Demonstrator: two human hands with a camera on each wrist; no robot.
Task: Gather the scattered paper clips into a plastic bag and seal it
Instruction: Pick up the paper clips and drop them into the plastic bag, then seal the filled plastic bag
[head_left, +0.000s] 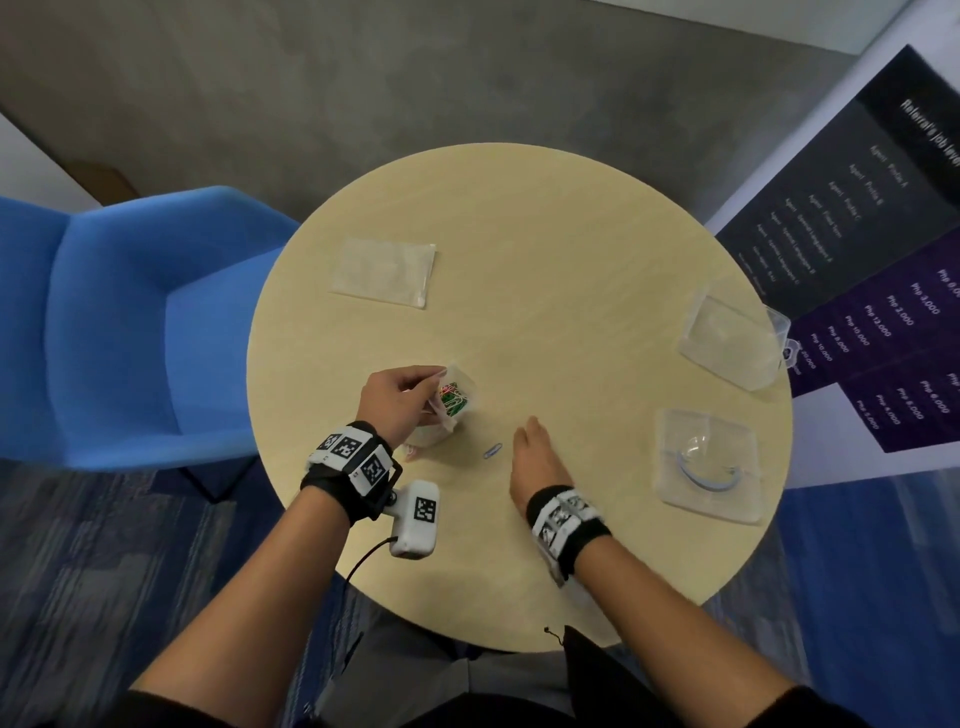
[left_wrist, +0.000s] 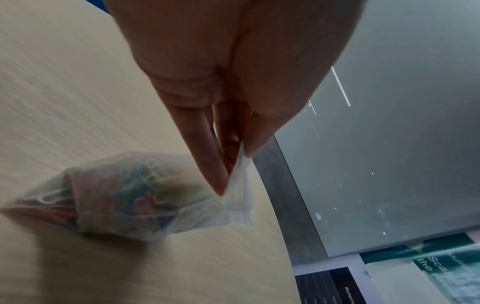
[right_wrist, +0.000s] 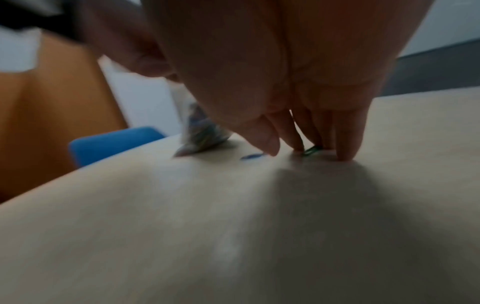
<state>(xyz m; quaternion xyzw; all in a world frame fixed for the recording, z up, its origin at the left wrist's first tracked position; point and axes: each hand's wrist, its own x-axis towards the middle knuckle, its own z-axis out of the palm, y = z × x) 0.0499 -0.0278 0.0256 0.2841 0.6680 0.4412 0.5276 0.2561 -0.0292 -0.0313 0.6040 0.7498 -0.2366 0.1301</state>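
Note:
My left hand (head_left: 400, 400) pinches the rim of a small clear plastic bag (head_left: 452, 400) that stands on the round table and holds several coloured paper clips. The left wrist view shows thumb and fingers (left_wrist: 207, 156) gripping the bag's top edge, with the bulging bag (left_wrist: 124, 195) below them. My right hand (head_left: 535, 452) is to the bag's right, fingers pointing down onto the table. In the right wrist view its fingertips (right_wrist: 345, 152) press beside a green clip (right_wrist: 311, 150). A blue clip (head_left: 492, 450) (right_wrist: 250, 157) lies loose by the thumb, between hand and bag (right_wrist: 200, 131).
A flat empty plastic bag (head_left: 384, 270) lies at the table's (head_left: 545, 234) far left. Two clear plastic boxes (head_left: 732, 340) (head_left: 706, 462) sit near the right edge. A blue chair (head_left: 130, 322) stands to the left, a dark banner (head_left: 857, 260) to the right.

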